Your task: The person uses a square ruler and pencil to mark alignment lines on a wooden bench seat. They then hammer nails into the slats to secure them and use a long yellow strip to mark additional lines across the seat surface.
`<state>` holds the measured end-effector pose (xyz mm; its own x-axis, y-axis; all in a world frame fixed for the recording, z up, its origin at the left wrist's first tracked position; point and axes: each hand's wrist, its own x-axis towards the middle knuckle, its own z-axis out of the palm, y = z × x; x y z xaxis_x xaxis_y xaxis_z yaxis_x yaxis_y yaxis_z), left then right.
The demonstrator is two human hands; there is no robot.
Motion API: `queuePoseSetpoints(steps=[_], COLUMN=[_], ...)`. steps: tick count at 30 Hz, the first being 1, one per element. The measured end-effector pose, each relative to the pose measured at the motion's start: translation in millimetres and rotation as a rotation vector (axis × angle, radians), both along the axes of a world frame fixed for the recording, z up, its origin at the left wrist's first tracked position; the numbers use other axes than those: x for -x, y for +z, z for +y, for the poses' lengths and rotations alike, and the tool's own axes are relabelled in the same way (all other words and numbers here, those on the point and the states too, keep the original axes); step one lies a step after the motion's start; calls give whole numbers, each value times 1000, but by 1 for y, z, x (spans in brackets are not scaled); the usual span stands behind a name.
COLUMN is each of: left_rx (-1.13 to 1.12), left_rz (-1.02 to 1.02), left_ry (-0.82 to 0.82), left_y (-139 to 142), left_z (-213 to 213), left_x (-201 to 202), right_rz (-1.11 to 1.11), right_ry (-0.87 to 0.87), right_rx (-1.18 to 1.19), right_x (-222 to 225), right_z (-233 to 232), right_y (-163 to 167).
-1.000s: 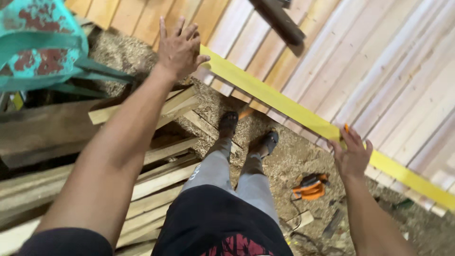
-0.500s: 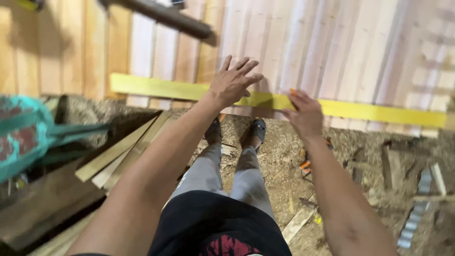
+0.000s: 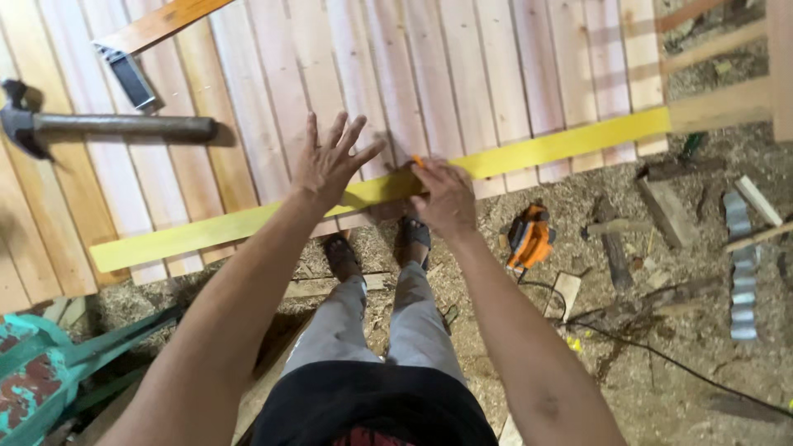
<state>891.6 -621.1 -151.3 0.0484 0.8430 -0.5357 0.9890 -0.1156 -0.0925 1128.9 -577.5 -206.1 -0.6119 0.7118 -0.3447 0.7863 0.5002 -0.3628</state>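
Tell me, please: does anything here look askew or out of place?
The yellow straightedge lies slanted across the wooden slats under both hands. A hammer rests loose on the slats, and wood offcuts lie scattered on the sawdust.

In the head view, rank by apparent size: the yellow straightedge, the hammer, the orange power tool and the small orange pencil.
Largest to smallest as they look:
1. yellow straightedge, running across the boards
2. hammer
3. orange power tool; it lies lower, on the ground, so it may look smaller than it is
4. orange pencil at the right hand

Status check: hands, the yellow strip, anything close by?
Left hand flat, fingers spread, on yellow strip. Right hand pinching small orange marker at the strip. Hammer lies on the planks, apart from the hands.
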Motion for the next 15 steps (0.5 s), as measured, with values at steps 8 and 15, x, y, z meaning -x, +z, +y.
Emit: queuePoseSetpoints(steps=[8,15], left_rx=[-12,236], left_rz=[129,191], left_ry=[-592,-635], left_y=[-26,-11], left_z=[34,51], left_x=[-30,-42], right_rz=[-100,-105], right_ry=[-2,-17], right_rx=[-74,-187], right_x=[-95,-165], right_z=[70,116], right_y=[13,3])
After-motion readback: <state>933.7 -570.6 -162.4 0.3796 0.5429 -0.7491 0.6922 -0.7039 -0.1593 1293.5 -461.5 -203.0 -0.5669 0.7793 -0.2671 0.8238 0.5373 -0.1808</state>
